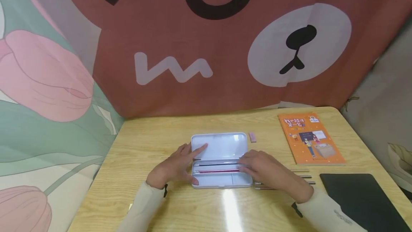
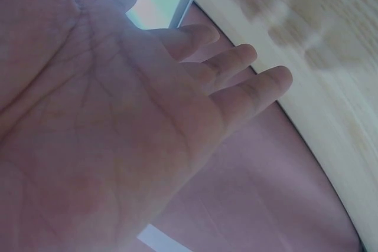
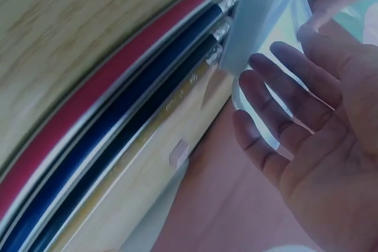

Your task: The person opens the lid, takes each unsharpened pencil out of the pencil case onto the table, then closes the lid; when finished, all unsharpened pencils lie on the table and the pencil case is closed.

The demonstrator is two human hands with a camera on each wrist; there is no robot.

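Where the middle of the counter [image 1: 145,139] shows pale, streaky woodgrain, a glossy whitish case [image 1: 212,180] with rounded corners lies open, its smooth lid [image 1: 225,148] tipped back at the hinge. The left hand [image 1: 177,165] spreads at its left end, unclenched, one straight finger against the lid and the thumb at the front corner. The right hand [image 1: 262,167] covers the right end, fingers loosely bent, with nothing visible in its grasp. Inside the case lie a slender dark pencil [image 1: 215,164] and a red pencil [image 1: 215,171], side by side. Right of the case, partly under the right forearm, four more pencils [image 3: 118,75] with ridged metal ferrules lie roughly parallel. Just above the case's upper right corner is a blocky pink eraser [image 1: 252,137]. An orange book [image 1: 310,160] is at right; a flat black pad [image 1: 360,199], lower right. Printed cloth [image 1: 177,99] fills the top.
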